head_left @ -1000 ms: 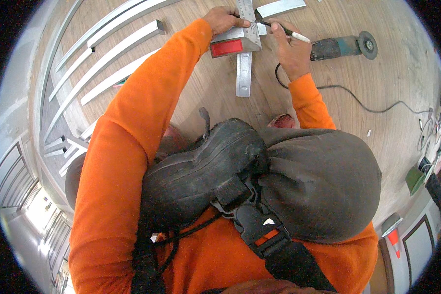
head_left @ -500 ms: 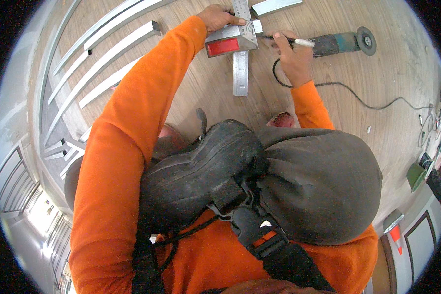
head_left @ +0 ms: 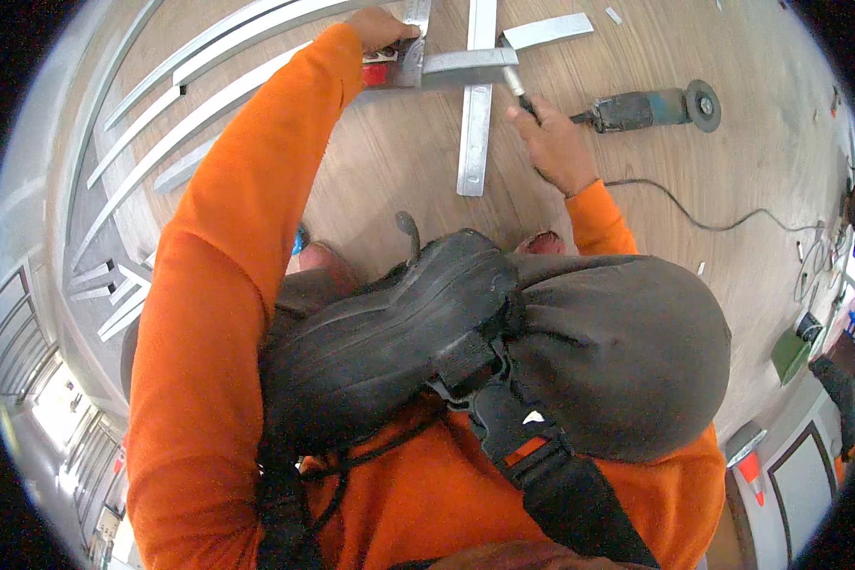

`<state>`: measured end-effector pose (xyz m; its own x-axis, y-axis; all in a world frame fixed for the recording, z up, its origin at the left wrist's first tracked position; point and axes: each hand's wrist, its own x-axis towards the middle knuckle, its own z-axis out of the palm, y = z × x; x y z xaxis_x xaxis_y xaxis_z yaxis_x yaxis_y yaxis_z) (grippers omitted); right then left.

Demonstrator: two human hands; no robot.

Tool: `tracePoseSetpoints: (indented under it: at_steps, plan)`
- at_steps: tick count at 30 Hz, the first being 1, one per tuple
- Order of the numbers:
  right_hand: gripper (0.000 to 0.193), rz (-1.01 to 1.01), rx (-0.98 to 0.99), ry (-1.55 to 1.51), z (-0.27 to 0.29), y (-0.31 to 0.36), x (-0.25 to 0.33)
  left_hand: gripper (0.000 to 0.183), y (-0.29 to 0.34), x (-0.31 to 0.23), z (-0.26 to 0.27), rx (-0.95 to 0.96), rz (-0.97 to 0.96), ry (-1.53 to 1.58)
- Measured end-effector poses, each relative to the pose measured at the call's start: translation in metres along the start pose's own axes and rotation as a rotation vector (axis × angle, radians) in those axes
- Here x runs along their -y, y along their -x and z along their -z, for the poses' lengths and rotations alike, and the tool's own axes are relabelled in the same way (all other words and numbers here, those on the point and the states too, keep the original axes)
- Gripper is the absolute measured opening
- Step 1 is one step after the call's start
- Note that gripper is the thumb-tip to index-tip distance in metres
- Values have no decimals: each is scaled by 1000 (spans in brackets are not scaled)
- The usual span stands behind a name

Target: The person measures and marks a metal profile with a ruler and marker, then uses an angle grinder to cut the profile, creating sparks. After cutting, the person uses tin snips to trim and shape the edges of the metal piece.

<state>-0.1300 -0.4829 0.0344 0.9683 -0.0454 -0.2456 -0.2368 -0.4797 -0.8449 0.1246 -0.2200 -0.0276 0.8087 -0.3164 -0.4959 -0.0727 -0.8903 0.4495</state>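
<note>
My left hand (head_left: 380, 30), at the top centre, is closed on a metal square (head_left: 411, 59) with a red part on its stock. A short grey metal tube (head_left: 470, 63) lies just right of the square, crosswise over a perforated metal strip (head_left: 474, 152). The tube's left end meets the square; I cannot tell whether they touch. My right hand (head_left: 556, 147) grips a marker (head_left: 516, 85), its white end up against or close beside the tube's right end. Part of the square is hidden by my left fingers.
An angle grinder (head_left: 641, 110) lies to the right, its cable (head_left: 679, 201) running over the wood-look floor. Another tube piece (head_left: 548, 30) is beyond the short one. Several long metal tubes (head_left: 209, 104) lie at the left. My knee (head_left: 627, 351) and a black bag (head_left: 389, 332) are near.
My left hand and the square have moved left, off the tube's right part, which now shows. The marker in my right hand has turned, its white end now pointing away from me.
</note>
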Motion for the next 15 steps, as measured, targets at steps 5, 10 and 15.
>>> tracePoseSetpoints:
  at_steps: [5,10,15]
  plan:
    - [38,212,212,37,1,-24,16,44,43,-15,25,-271,-642,-313]
    - [38,267,519,237,14,-51,99,38,148,-70,69,54,-858,-489]
    - [35,435,452,251,12,-48,110,28,212,-47,121,250,-452,-351]
